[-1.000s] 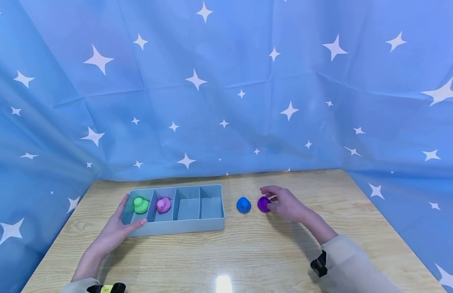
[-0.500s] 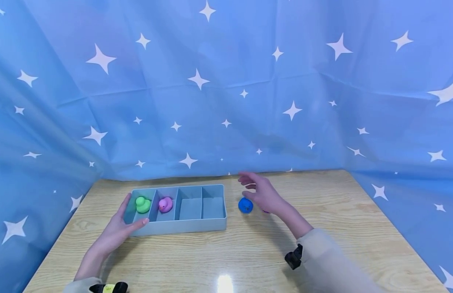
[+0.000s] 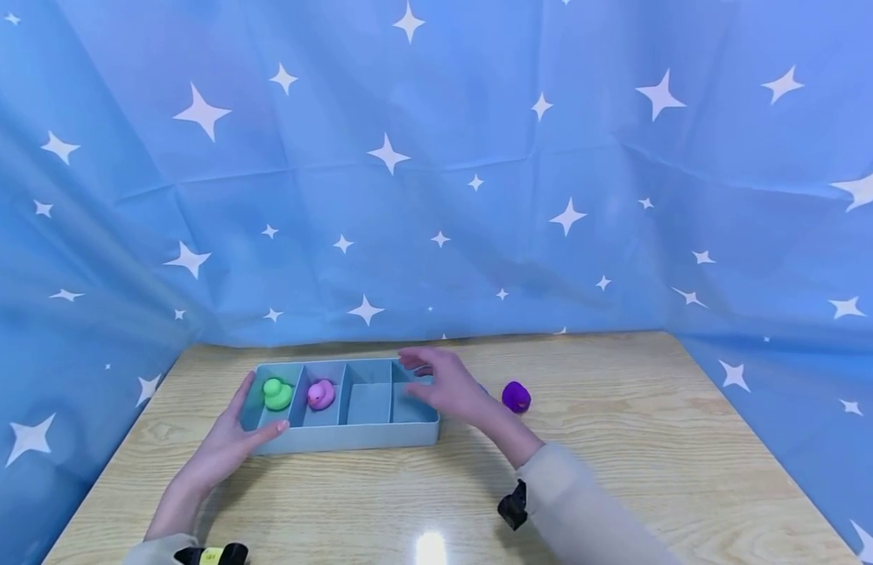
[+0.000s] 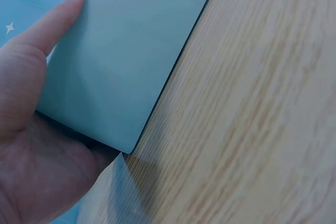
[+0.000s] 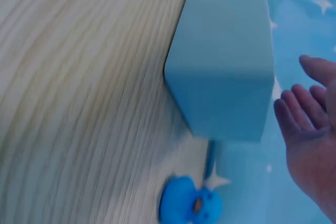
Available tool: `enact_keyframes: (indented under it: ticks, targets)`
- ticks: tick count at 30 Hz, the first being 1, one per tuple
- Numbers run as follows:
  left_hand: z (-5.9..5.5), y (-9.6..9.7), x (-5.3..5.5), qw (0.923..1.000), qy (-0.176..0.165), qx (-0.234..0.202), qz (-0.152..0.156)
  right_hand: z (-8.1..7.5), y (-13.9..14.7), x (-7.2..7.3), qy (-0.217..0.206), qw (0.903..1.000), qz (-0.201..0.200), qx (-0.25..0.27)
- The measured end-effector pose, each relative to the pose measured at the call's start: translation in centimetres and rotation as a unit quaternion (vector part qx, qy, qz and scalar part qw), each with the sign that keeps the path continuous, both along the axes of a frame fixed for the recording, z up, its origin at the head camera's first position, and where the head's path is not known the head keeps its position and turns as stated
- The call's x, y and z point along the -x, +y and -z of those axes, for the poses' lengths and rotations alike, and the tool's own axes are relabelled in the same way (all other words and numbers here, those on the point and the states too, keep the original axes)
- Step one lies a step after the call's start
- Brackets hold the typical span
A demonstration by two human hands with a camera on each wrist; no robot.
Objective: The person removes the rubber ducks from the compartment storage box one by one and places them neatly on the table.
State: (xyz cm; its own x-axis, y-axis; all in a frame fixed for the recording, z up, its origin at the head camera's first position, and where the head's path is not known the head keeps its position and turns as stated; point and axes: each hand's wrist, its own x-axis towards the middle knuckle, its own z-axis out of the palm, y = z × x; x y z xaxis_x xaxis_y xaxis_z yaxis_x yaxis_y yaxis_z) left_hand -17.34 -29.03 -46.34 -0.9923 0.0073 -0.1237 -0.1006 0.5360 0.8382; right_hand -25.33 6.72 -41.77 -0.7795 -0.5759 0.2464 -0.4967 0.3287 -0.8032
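Observation:
A light blue divided box [image 3: 344,436] lies lengthwise on the table. In its leftmost compartment sits a green rubber duck [image 3: 277,395], and a pink rubber duck [image 3: 321,395] is in the compartment beside it. My left hand [image 3: 227,431] holds the box's left end, thumb on the front wall and fingers along the end. Over the rightmost compartment hovers my right hand [image 3: 446,384], fingers loosely bent with nothing between them. The right wrist view shows it above the rim, and a blue rubber duck [image 5: 181,201] on the table by the box's end.
To the right of the blue duck, a purple rubber duck [image 3: 516,397] rests on the wooden table [image 3: 620,408]. My right forearm nearly hides the blue duck in the head view. A blue curtain with white stars [image 3: 436,173] hangs behind the table.
My right hand has left the purple duck and travelled left, passing over the blue duck to the right end of the box. My left hand and the box have stayed in place.

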Motion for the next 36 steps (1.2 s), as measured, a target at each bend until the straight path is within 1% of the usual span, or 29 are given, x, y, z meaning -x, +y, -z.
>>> enact_keyframes:
  ticks: [7,11,21,28,31,36]
  targets:
    - [0.1,-0.1,0.1,1.0000,0.005,0.005,0.003,0.3,-2.5,-0.4,-0.016,0.9995,-0.027,-0.003]
    - [0.1,-0.1,0.0,1.0000,0.003,0.006,0.002,0.3,-3.6,-0.5,-0.016,0.9990,-0.039,-0.013]
    - [0.1,-0.1,0.1,1.0000,0.001,0.004,0.003,-0.3,-6.5,-0.6,0.008,0.9975,-0.047,-0.053]
    - [0.1,-0.2,0.2,1.0000,-0.010,-0.001,-0.001,-0.8,-8.8,-1.0,0.001,0.9950,-0.056,-0.083]
    - [0.1,-0.2,0.2,0.9999,-0.010,-0.005,-0.001,-0.8,-9.8,-1.1,0.002,0.9939,-0.054,-0.096]
    - [0.2,-0.3,0.1,0.9999,0.000,-0.013,0.000,-0.4,-11.3,-0.7,0.009,0.9924,-0.048,-0.113]
